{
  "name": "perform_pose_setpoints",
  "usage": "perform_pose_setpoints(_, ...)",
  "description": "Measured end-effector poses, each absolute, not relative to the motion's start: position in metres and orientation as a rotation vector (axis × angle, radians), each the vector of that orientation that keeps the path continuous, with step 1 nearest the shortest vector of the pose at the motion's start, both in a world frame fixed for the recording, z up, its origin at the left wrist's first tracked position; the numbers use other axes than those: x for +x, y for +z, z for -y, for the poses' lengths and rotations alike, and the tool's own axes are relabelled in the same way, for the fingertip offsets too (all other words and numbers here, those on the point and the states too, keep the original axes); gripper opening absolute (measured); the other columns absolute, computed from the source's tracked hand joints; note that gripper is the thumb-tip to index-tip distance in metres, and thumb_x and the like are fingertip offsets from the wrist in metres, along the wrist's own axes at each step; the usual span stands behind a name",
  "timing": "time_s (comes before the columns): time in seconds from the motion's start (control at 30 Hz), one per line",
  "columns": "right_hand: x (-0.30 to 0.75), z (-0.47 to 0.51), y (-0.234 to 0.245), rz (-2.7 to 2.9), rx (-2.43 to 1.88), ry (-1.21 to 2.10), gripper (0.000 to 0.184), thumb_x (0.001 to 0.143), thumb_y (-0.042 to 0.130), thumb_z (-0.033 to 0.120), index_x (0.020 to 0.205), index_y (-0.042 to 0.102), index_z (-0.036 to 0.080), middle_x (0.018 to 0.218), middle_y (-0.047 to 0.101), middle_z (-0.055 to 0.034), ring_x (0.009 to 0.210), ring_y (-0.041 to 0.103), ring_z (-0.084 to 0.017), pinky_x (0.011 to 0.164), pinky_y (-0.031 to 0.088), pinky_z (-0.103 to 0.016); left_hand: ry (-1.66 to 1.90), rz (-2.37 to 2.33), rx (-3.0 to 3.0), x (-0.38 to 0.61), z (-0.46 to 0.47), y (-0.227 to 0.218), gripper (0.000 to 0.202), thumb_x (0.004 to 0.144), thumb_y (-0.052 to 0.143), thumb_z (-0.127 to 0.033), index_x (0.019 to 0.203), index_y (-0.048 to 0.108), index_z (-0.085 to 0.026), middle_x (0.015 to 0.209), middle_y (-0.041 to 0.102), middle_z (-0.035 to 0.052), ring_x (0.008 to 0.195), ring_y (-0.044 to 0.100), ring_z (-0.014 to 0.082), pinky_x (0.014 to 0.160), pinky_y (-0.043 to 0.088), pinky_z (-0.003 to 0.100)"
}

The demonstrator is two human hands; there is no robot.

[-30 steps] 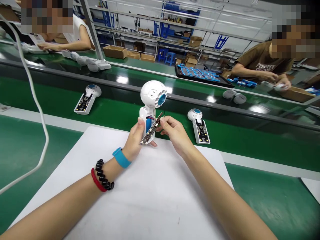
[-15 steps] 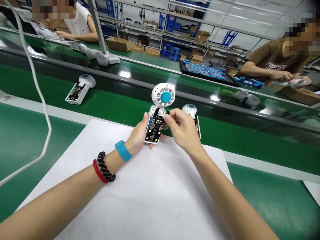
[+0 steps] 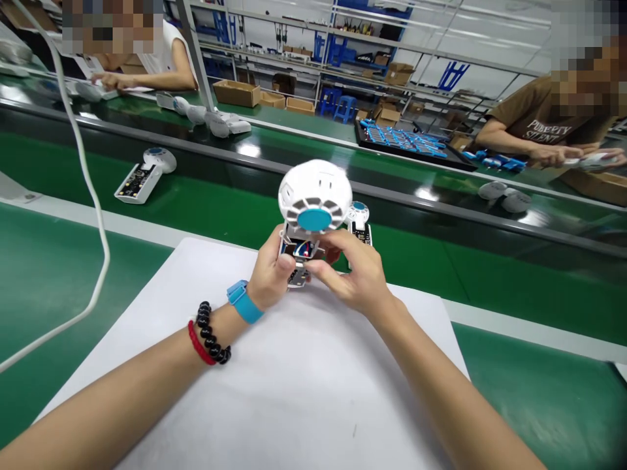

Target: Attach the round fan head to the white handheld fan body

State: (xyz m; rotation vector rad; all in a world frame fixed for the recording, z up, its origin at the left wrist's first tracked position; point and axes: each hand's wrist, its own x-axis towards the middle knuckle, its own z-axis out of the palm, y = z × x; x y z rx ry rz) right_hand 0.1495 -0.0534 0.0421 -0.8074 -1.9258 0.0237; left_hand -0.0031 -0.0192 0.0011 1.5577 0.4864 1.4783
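Both hands, left [image 3: 268, 274] and right [image 3: 353, 274], grip a round-headed white plastic fan [image 3: 313, 202], seemingly open-handled.

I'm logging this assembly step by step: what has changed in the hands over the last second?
The white handheld fan with the blue hub has tipped head-first toward the camera, and its dark circuit board, first angled out, then lying flat in the handle, is now mostly hidden. The right hand has closed over the handle. The left hand keeps its grip above the white mat.
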Motion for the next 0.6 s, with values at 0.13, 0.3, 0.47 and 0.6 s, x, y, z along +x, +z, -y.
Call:
perform_pose_setpoints(0.13, 0.150, 0.052, 0.038, 1.955, -0.713, -0.200, 0.021, 0.100, 0.055, 0.034, 0.104, 0.066, 0.016, 0.077, 0.070, -0.0041, 0.060, 0.061, -0.013, 0.054, 0.046, -0.025, 1.563, -0.442, 1.677, -0.002, 0.019, 0.004, 0.070, 0.086, 0.044, -0.077, 0.111, 0.060, -0.014, 0.096, 0.069, 0.0106, 0.082, 0.068, 0.0206, 0.070, 0.057, 0.029)
perform_pose_setpoints(0.3, 0.147, 0.055, 0.039, 1.984, -0.752, -0.063, 0.021, 0.100, 0.053, 0.030, 0.096, 0.067, 0.015, 0.069, 0.069, -0.0022, 0.054, 0.060, -0.012, 0.053, 0.046, -0.024, 1.550, -0.432, 1.674, -0.002, 0.018, 0.003, 0.070, 0.088, 0.043, -0.075, 0.119, 0.059, -0.014, 0.104, 0.069, 0.0128, 0.091, 0.069, 0.0236, 0.077, 0.057, 0.032)
perform_pose_setpoints(0.47, 0.151, 0.061, 0.043, 2.077, -0.824, 0.223, 0.032, 0.095, 0.057, 0.029, 0.125, 0.061, 0.020, 0.086, 0.073, -0.0015, 0.056, 0.061, -0.011, 0.053, 0.049, -0.022, 1.381, -0.318, 1.634, -0.006, 0.017, 0.002, 0.067, 0.089, 0.042, -0.074, 0.119, 0.058, -0.017, 0.108, 0.068, 0.0122, 0.088, 0.068, 0.0225, 0.072, 0.058, 0.030)
perform_pose_setpoints(0.6, 0.158, 0.063, 0.050, 2.209, -0.848, 0.329, 0.044, 0.094, 0.057, 0.028, 0.138, 0.054, 0.028, 0.091, 0.074, 0.0009, 0.057, 0.060, -0.010, 0.056, 0.051, -0.022, 1.283, -0.280, 1.634, -0.007, 0.017, 0.002, 0.065, 0.088, 0.043, -0.074, 0.112, 0.060, -0.016, 0.106, 0.068, 0.0134, 0.087, 0.068, 0.0236, 0.067, 0.057, 0.029)
